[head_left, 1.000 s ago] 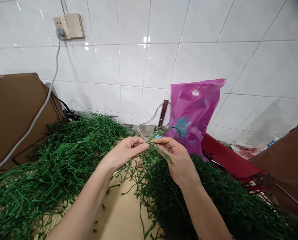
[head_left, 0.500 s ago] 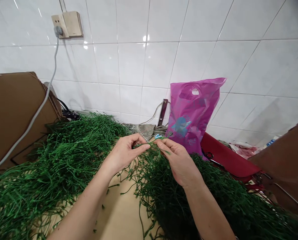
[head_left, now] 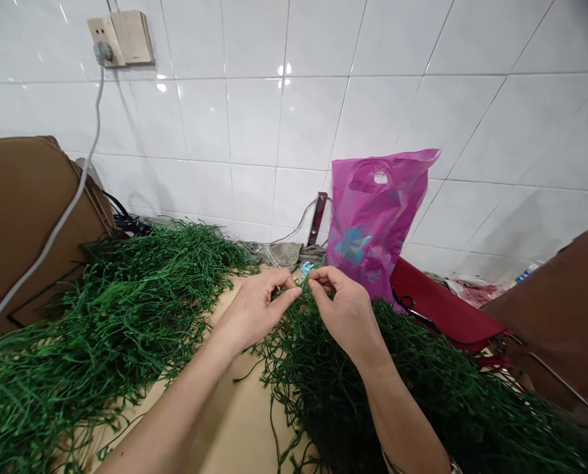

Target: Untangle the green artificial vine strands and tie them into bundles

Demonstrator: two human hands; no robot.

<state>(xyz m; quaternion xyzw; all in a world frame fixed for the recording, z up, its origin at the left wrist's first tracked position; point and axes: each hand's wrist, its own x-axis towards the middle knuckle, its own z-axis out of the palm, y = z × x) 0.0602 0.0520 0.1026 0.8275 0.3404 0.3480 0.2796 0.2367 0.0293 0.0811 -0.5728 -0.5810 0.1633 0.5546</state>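
Observation:
Both hands meet near the middle, above the inner edge of the right-hand heap of thin green plastic-looking stems (head_left: 373, 382). My left hand (head_left: 261, 303) pinches with thumb and forefinger at a small green stem. Facing it, my right hand (head_left: 340, 306) has its fingertips closed on the same green stem (head_left: 305, 280). Most of that stem is hidden behind the fingers. A second heap of green stems (head_left: 126, 316) spreads over the left side of the tabletop (head_left: 239, 415).
Against the white tiled wall leans a purple plastic bag (head_left: 367, 230). A red bag (head_left: 442, 309) lies right of it. Cardboard boxes stand at the left (head_left: 31, 230) and the right (head_left: 560, 316). A grey cable (head_left: 74, 204) hangs from a wall socket (head_left: 120, 39).
The hands' fingertips have shifted slightly to the right, and less of the green stem shows between them. The whole view has moved a little, with the background sliding left.

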